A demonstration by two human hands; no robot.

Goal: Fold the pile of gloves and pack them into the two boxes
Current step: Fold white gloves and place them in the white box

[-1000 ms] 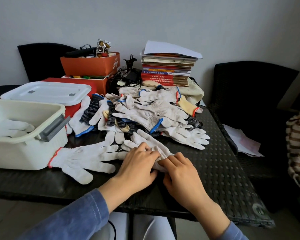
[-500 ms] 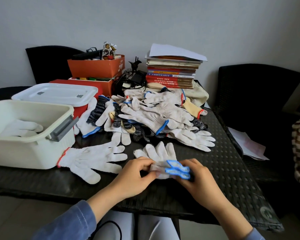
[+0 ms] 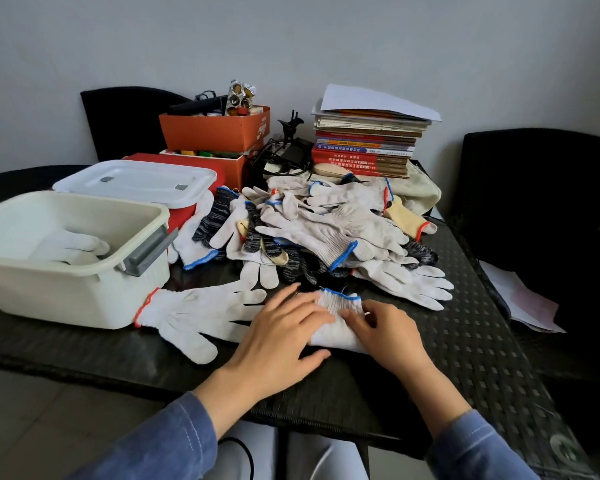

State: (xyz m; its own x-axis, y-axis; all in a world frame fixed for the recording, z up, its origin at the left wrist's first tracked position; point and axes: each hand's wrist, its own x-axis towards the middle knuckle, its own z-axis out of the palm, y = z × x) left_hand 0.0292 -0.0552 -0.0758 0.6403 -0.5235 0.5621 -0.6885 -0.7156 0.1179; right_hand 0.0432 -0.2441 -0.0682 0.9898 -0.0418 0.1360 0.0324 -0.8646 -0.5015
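Note:
A folded white glove with a blue cuff (image 3: 338, 318) lies on the dark table near its front edge. My left hand (image 3: 283, 336) lies flat with straight fingers pressing its left side. My right hand (image 3: 387, 332) presses its right side, fingers lightly bent on the fabric. Behind them sits the pile of gloves (image 3: 326, 230), white, grey and dark knitted. A single white glove with a red cuff (image 3: 194, 311) lies flat to the left. The open cream box (image 3: 73, 268) at the left holds white gloves (image 3: 71, 245). A second box under a white lid (image 3: 136, 181) stands behind it.
Orange cardboard boxes (image 3: 215, 133) with odds and ends and a stack of books (image 3: 364, 147) stand at the back of the table (image 3: 465, 358). Black chairs (image 3: 548, 188) stand right and behind. Paper sheets (image 3: 520, 296) lie on the right chair.
The blue-cuffed glove was lifted and folded over between both hands, and now it lies folded on the table under both pressing hands.

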